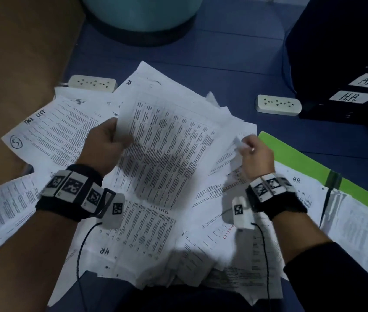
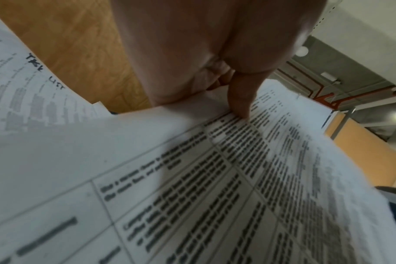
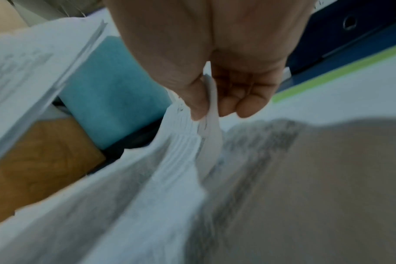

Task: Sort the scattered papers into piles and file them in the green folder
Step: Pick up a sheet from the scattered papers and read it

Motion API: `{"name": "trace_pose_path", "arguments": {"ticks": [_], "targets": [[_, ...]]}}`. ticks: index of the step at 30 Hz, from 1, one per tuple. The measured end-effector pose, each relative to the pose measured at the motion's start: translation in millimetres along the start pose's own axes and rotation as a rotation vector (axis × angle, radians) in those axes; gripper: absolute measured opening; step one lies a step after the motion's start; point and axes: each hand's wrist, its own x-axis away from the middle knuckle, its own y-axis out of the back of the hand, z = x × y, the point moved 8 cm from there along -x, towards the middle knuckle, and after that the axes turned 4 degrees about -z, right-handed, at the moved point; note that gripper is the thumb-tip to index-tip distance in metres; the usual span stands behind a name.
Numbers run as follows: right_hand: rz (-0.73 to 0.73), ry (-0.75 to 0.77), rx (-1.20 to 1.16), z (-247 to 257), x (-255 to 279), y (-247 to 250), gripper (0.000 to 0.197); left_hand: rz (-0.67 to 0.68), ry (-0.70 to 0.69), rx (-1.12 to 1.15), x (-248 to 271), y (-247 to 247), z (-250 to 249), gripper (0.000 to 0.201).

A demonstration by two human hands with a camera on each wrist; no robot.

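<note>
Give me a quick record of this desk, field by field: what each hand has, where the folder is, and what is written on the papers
left hand: grips the raised white printed table sheet
right hand: pinches a white paper's edge
green folder: open, right of the pile, papers on it
markings: HR, task list
scattered papers: unsorted

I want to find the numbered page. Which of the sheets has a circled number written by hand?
The sheet at the far left, headed "Task list", lying flat beside the left hand. It bears a hand-drawn circled 5 in its corner; the other sheets show none.
</note>
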Motion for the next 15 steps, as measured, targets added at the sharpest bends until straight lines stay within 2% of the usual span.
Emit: {"name": "trace_pose_path", "arguments": {"ticks": [2,4,6,9,11,13,15], "targets": [[0.058,0.105,-0.177,21,-6,19,0.015,0.051,-0.040,0.001,-2,-5,-11,0.035],[0.133,0.193,-0.281,49,-5,39,0.023,0.087,-0.100,-0.023,-2,-11,-26,0.024],[0.167,0.330,-0.308,82,1,59,0.029,0.111,-0.201,-0.088,-2,-18,-46,0.037],[0.214,0.413,-0.439,109,5,73,0.033,0.123,-0.223,-0.098,-6,-24,-63,0.029],[0.143,0.329,-0.669,103,-1,76,0.025,0.082,-0.199,-0.089,-9,-23,-66,0.028],[0.037,0.107,-0.941,77,-9,69,0.011,-0.006,-0.202,-0.080,-12,-17,-67,0.021],[-0.001,-0.163,-1.022,44,-3,44,0.035,-0.126,-0.189,-0.058,-12,-8,-62,0.021]]}}
